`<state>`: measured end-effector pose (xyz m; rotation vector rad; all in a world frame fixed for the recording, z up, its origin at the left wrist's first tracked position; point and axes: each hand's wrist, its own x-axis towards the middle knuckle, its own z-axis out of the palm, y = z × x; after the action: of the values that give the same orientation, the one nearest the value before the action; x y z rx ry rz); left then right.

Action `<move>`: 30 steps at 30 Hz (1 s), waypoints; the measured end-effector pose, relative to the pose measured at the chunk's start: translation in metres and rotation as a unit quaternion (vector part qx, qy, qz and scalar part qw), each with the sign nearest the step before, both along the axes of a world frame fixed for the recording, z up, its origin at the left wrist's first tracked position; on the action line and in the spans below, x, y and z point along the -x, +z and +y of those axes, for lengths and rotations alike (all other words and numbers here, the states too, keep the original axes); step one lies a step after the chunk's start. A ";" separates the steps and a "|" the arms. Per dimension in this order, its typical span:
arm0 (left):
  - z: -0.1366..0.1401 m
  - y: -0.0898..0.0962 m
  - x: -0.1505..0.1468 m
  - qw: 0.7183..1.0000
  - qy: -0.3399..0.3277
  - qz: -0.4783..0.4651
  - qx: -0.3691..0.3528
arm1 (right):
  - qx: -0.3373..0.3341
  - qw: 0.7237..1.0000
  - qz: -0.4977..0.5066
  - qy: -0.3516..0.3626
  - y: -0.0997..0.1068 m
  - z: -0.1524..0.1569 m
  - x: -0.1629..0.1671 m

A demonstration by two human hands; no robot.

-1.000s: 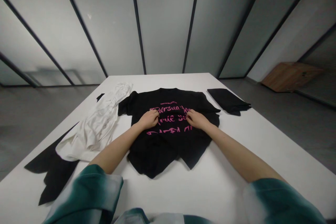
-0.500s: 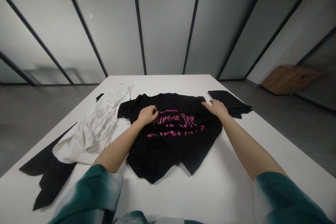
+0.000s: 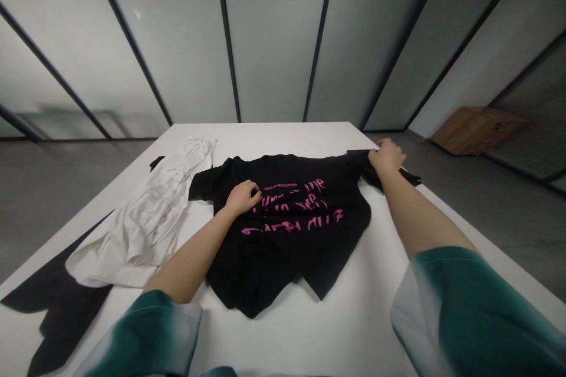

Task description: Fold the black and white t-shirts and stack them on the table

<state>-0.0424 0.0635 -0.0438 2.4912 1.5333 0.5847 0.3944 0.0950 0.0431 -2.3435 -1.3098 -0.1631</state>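
A black T-shirt [image 3: 287, 253] with pink lettering on it lies spread on the white table [image 3: 349, 324], its lower part creased and uneven. On the left of its chest is my left hand [image 3: 243, 197], fingers curled down onto the fabric; what lies under the fingertips is hidden. My right hand [image 3: 388, 156] is closed on the end of the shirt's right sleeve [image 3: 362, 162], which stretches out sideways over a dark folded cloth [image 3: 410, 177]. The left sleeve [image 3: 202, 185] reaches toward a crumpled white garment [image 3: 145, 224].
Under and beside the white garment lie dark cloth pieces [image 3: 66, 300] along the table's left side. Frosted glass panels [image 3: 269, 41] with dark frames stand behind the table. A wooden cabinet [image 3: 475, 129] is off to the right on the floor.
My right hand has moved outward to the right, and the right sleeve is now drawn out with it. The lettering looks flatter. My left hand stays on the chest; the view has shifted slightly.
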 end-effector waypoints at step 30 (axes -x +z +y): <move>-0.040 0.054 -0.019 0.949 -0.279 0.064 0.133 | 0.216 0.846 0.066 0.483 -0.058 -0.103 0.044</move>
<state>-0.0230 0.0231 0.0097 2.6031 0.7947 0.1172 0.3505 -0.0078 -0.0152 -1.6319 -2.4417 0.6542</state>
